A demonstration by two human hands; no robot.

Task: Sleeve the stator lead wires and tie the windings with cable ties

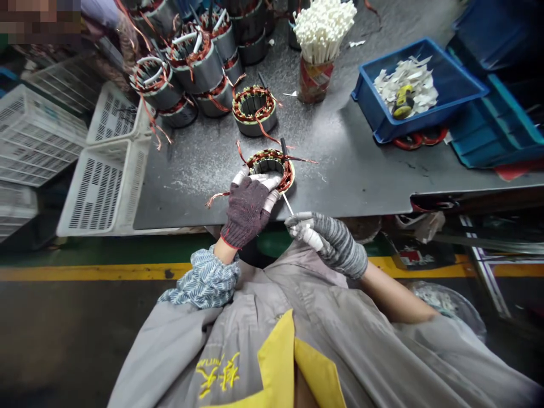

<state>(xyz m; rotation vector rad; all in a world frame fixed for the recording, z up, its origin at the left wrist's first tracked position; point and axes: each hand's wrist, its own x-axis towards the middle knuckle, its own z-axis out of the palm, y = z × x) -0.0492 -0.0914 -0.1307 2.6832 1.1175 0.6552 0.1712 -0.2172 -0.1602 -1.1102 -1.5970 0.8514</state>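
A motor stator point(292, 177) with a ring of copper windings and a grey slotted core lies near the table's front edge. My left hand point(250, 207), in a dark maroon glove with white-wrapped fingertips, grips its near side, fingers over the rim. From my right hand point(325, 238), gloved in grey stripes, a thin white stick point(288, 203) reaches up to the stator's near edge; its far end is hard to make out. Red-brown lead wires stick out of the stator on both sides. Just behind it stands a second stator point(255, 122).
Several stacked stators point(195, 73) fill the back left. A can point(314, 79) holds a bundle of white sticks. At right, a blue bin point(369, 116) contains white scraps and a yellow-black object. White crates point(96, 187) stand left of the table. Another person's sleeve point(100, 11) shows upper left.
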